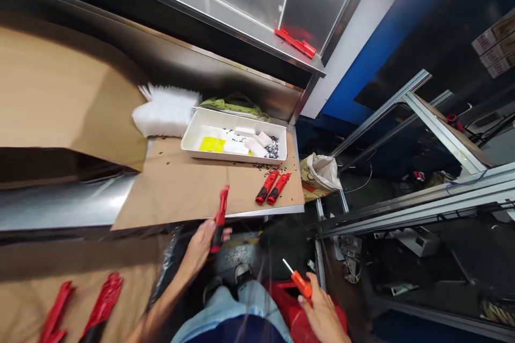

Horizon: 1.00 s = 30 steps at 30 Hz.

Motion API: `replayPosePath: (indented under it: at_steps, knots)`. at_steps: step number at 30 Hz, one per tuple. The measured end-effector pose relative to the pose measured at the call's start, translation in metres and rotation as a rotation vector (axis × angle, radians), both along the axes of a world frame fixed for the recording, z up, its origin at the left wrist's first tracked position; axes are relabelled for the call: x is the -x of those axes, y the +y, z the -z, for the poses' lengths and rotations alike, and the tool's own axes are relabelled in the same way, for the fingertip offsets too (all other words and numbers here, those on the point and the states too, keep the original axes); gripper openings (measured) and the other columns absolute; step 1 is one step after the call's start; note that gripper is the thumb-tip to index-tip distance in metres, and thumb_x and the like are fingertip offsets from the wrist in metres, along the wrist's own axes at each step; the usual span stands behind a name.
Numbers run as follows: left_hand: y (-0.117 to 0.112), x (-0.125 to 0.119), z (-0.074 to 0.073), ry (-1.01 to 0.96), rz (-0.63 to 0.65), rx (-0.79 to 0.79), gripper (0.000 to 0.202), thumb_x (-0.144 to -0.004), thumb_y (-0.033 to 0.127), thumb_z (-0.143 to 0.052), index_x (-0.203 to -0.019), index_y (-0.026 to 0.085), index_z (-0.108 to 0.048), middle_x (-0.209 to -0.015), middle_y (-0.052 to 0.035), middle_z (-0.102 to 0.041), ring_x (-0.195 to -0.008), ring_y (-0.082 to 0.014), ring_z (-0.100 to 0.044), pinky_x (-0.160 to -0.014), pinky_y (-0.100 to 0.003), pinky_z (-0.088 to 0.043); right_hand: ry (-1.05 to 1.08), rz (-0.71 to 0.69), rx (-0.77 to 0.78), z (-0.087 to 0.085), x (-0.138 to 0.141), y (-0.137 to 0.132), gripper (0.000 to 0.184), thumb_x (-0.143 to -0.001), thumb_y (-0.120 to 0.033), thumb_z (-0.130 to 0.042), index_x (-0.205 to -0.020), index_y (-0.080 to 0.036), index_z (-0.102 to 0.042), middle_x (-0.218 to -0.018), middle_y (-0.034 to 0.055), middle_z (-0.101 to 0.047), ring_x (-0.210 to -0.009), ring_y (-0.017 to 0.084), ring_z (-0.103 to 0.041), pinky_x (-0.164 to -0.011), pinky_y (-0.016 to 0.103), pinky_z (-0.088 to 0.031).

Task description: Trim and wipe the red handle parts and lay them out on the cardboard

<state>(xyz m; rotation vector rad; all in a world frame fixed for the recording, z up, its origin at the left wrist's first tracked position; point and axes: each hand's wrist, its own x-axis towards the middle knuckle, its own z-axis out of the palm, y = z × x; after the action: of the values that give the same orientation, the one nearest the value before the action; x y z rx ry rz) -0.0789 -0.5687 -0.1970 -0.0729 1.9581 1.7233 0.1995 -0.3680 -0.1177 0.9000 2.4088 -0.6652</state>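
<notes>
My left hand (202,241) is closed round a red and black plastic tool housing (221,215), held upright just off the bench's front edge. In my right hand (321,311), low over my lap, is a screwdriver (300,281) with an orange handle; its metal tip points up and left. Two similar red and black housings (267,187) lie side by side on the cardboard-covered bench (181,187). Behind them stands a white tray (233,157) with small white blocks, yellow pieces and dark screw-like bits. More of those bits are scattered beside the tray.
White foam sheets (169,112) are stacked left of the tray. Further red parts (104,297) lie at lower left. One red part (295,44) rests on the metal ledge above. A paper sack (321,174) stands at the bench's right end, near an aluminium frame (442,128).
</notes>
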Motion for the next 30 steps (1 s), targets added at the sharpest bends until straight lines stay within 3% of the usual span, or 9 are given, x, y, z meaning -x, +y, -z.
replayPosePath:
  at_steps: [3,5,7,10,14,18,21,25,30]
  knots:
    - [-0.027,-0.060,0.012,-0.288,0.083,-0.092,0.069,-0.092,0.062,-0.041,-0.138,0.011,-0.051,-0.077,-0.0095,-0.072,-0.061,-0.0223,-0.066,-0.056,-0.033,-0.055,-0.097,-0.195,0.013,-0.017,0.008,-0.014,0.059,-0.095,-0.024,-0.044,-0.153,-0.017,-0.034,-0.123,0.0154,-0.069,-0.118,0.029,-0.064,-0.102,0.039,-0.047]
    - [-0.028,-0.087,0.020,-0.403,0.102,-0.120,0.072,-0.091,0.065,-0.045,-0.138,0.011,-0.053,-0.079,-0.0103,-0.073,-0.057,-0.0194,-0.065,-0.050,-0.028,-0.051,-0.180,-0.370,0.030,-0.026,0.019,-0.027,0.060,-0.092,-0.023,-0.048,-0.151,-0.016,-0.039,-0.116,0.0167,-0.071,-0.113,0.033,-0.066,-0.098,0.043,-0.049]
    - [-0.025,-0.099,0.029,-0.473,0.116,-0.153,0.076,-0.090,0.068,-0.046,-0.141,0.012,-0.053,-0.087,-0.0120,-0.075,-0.057,-0.0178,-0.066,-0.048,-0.026,-0.050,-0.219,-0.457,0.007,-0.033,0.034,-0.037,0.055,-0.093,-0.021,-0.044,-0.147,-0.012,-0.044,-0.111,0.0186,-0.072,-0.108,0.036,-0.067,-0.093,0.046,-0.050]
    - [-0.025,-0.100,0.037,-0.511,0.135,-0.203,0.080,-0.091,0.070,-0.044,-0.149,0.015,-0.045,-0.094,-0.0129,-0.076,-0.055,-0.0166,-0.066,-0.047,-0.025,-0.049,-0.183,-0.470,-0.083,-0.042,0.054,-0.044,0.051,-0.097,-0.019,-0.035,-0.146,-0.005,-0.041,-0.110,0.0213,-0.071,-0.105,0.035,-0.067,-0.090,0.044,-0.050]
    - [-0.039,-0.098,0.040,-0.487,0.164,-0.241,0.091,-0.087,0.070,-0.054,-0.158,0.020,-0.028,-0.094,-0.0100,-0.076,-0.052,-0.0162,-0.066,-0.046,-0.026,-0.050,-0.157,-0.551,-0.070,-0.050,0.070,-0.041,0.047,-0.097,-0.023,-0.043,-0.142,-0.010,-0.045,-0.106,0.0181,-0.072,-0.101,0.031,-0.069,-0.086,0.037,-0.050]
    - [-0.050,-0.100,0.038,-0.485,0.186,-0.266,0.101,-0.073,0.060,-0.078,-0.155,0.019,-0.036,-0.088,-0.0062,-0.075,-0.047,-0.0138,-0.063,-0.042,-0.023,-0.046,-0.154,-0.491,-0.147,-0.051,0.080,-0.030,0.040,-0.100,-0.020,-0.037,-0.135,-0.005,-0.046,-0.103,0.0219,-0.072,-0.098,0.032,-0.071,-0.082,0.038,-0.050]
    - [-0.055,-0.100,0.034,-0.551,0.186,-0.315,0.097,-0.071,0.053,-0.084,-0.151,0.017,-0.044,-0.084,-0.0064,-0.075,-0.045,-0.0125,-0.062,-0.040,-0.021,-0.043,-0.124,-0.516,-0.109,-0.051,0.084,-0.023,0.039,-0.100,-0.022,-0.041,-0.136,-0.009,-0.045,-0.104,0.0194,-0.072,-0.100,0.031,-0.070,-0.085,0.038,-0.048]
    - [-0.069,-0.095,0.034,-0.745,0.135,-0.435,0.080,-0.085,0.047,-0.074,-0.152,0.018,-0.041,-0.082,-0.0081,-0.076,-0.047,-0.0120,-0.062,-0.041,-0.018,-0.043,-0.157,-0.486,-0.121,-0.055,0.084,-0.018,0.039,-0.100,-0.021,-0.040,-0.136,-0.005,-0.043,-0.106,0.0226,-0.071,-0.102,0.033,-0.070,-0.082,0.037,-0.048]
    - [-0.090,-0.089,0.040,-1.086,0.059,-0.634,0.056,-0.096,0.032,-0.060,-0.146,0.013,-0.046,-0.076,-0.0085,-0.074,-0.040,-0.0073,-0.056,-0.034,-0.011,-0.038,-0.161,-0.495,-0.111,-0.057,0.078,-0.020,0.037,-0.102,-0.023,-0.038,-0.135,-0.008,-0.045,-0.106,0.0189,-0.071,-0.103,0.033,-0.069,-0.085,0.039,-0.048]
